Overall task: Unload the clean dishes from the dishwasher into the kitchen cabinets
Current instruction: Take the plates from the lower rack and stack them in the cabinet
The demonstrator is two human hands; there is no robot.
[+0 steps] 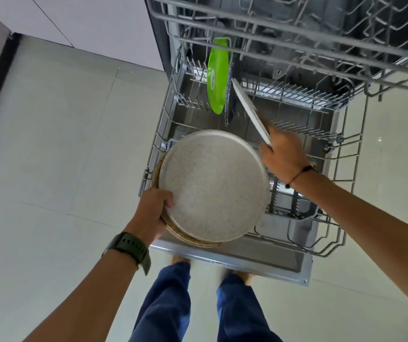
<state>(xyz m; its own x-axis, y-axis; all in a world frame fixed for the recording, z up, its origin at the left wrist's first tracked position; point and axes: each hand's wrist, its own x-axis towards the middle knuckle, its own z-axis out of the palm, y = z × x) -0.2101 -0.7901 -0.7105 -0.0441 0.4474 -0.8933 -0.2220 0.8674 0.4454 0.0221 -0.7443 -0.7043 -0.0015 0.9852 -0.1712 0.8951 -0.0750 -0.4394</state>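
My left hand (155, 209) grips a stack of plates (214, 186) by its left rim, held flat above the front of the lower dishwasher rack (331, 245). The top plate is speckled cream; a brown-rimmed plate shows beneath it. My right hand (284, 154) is closed on the near edge of a white plate (248, 107) that leans tilted in the rack. Behind it a dark speckled plate (229, 102) and a green plate (217, 77) stand upright in the rack's tines.
The upper rack (296, 45) is pulled out overhead, above the lower one. The open dishwasher door (235, 261) lies at my feet. Pale cabinet fronts (87, 18) stand at the left, with tiled floor (62, 144) around.
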